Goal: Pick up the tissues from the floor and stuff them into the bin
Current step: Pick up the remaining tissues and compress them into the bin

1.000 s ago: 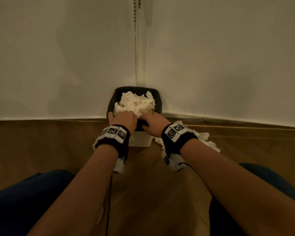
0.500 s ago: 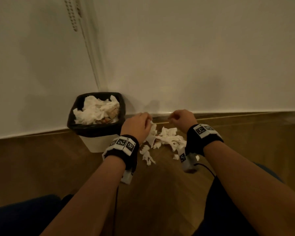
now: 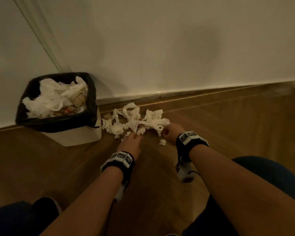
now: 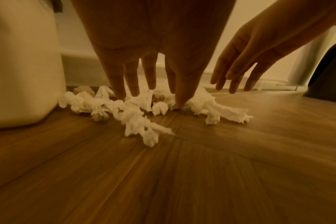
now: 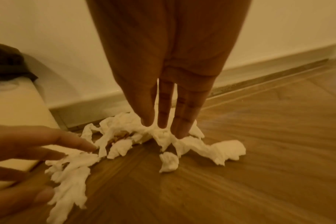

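A heap of crumpled white tissues (image 3: 134,120) lies on the wooden floor by the wall, just right of the bin (image 3: 78,135). The bin is white with a black liner (image 3: 56,121) and is piled with tissues (image 3: 54,97). My left hand (image 3: 130,141) reaches down with straight spread fingers (image 4: 132,84) onto the near side of the tissue heap (image 4: 128,112). My right hand (image 3: 170,132) comes down at the heap's right end with straight fingers (image 5: 163,115) touching the tissues (image 5: 163,136). Neither hand holds anything.
A loose tissue scrap (image 3: 162,142) lies on the floor between the hands. White walls meet in a corner behind the bin, with a skirting strip (image 3: 211,90) along the floor. My knees (image 3: 271,176) flank the bottom of the head view.
Both hands left the bin's top, swung right to the floor heap, and now reach down onto it with straightened fingers. The head view has turned right, so the bin sits at left.
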The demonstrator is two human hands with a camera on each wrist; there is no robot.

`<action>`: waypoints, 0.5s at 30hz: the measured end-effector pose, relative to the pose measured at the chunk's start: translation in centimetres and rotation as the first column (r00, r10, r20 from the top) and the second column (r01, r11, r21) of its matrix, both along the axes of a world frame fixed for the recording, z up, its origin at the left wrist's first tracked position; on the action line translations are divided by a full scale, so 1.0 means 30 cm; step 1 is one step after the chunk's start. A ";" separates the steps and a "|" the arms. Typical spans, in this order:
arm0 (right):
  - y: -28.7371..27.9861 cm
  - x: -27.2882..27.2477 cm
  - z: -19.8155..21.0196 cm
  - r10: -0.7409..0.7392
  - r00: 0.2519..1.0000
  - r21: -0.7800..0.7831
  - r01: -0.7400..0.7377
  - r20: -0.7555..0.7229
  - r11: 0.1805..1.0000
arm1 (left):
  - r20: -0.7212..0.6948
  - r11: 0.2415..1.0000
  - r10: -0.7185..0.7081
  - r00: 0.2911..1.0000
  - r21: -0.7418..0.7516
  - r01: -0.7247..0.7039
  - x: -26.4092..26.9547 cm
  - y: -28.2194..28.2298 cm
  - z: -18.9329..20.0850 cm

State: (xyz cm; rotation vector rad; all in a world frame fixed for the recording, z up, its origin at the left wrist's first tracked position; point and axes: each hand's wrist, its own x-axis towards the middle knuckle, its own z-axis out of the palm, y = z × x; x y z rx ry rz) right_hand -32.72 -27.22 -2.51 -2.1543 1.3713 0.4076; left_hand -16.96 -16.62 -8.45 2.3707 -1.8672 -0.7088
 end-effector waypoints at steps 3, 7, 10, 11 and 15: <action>0.004 0.008 -0.068 0.007 1.000 0.010 -0.007 -0.018 1.000 | 0.038 0.999 -0.015 0.999 0.035 0.013 0.023 -0.005 -0.078; 0.005 0.019 -0.146 0.039 0.999 -0.059 -0.039 -0.006 0.997 | 0.085 0.983 -0.065 0.994 0.178 0.050 0.064 -0.021 -0.140; 0.003 0.034 -0.191 0.060 0.995 -0.043 -0.064 -0.079 0.997 | 0.079 0.978 -0.056 0.995 0.207 0.038 0.086 -0.019 -0.162; 0.007 0.036 -0.201 0.065 0.994 -0.038 -0.069 -0.093 0.997 | 0.087 0.982 -0.044 0.995 0.186 0.027 0.089 -0.013 -0.168; 0.025 0.046 -0.242 0.087 0.987 -0.048 -0.095 -0.138 0.994 | 0.125 0.994 -0.076 0.989 0.082 0.066 0.086 0.020 -0.188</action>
